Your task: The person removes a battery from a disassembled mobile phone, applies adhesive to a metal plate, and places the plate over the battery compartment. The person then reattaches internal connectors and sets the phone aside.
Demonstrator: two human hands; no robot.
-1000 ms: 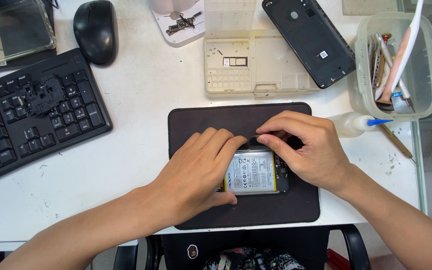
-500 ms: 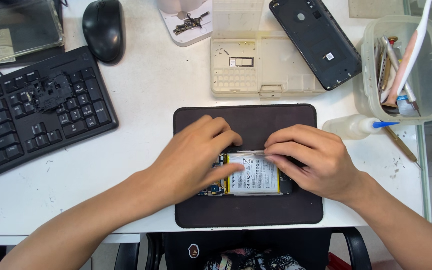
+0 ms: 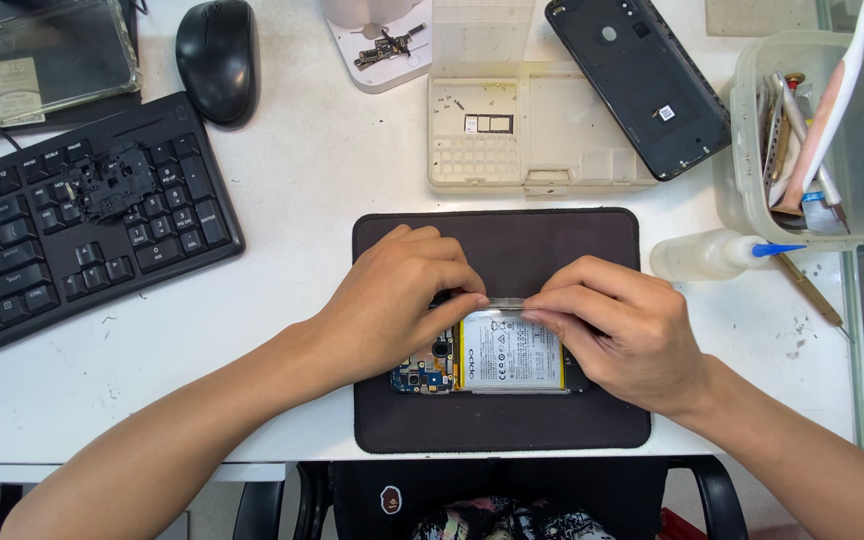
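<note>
An opened phone (image 3: 510,352) lies on a dark mat (image 3: 512,240), its white-labelled battery and blue circuit board exposed. My left hand (image 3: 397,300) covers the phone's left end, thumb and forefinger pinched at its far edge. My right hand (image 3: 622,330) grips the right end, fingers curled over that same edge. Between the two sets of fingertips runs a thin pale strip (image 3: 508,301) along the phone's far edge. The phone's right end is hidden under my right hand.
A black keyboard (image 3: 12,260) with a small black part (image 3: 112,180) on it and a mouse (image 3: 217,60) lie to the left. Behind the mat are a beige parts tray (image 3: 552,140) and a black back cover (image 3: 637,80). A tool tub (image 3: 812,130) and squeeze bottle (image 3: 702,255) stand at the right.
My right hand has slid from over the phone's top to its right end, uncovering the battery. My left fingers have moved to the far edge, meeting the right fingertips.
</note>
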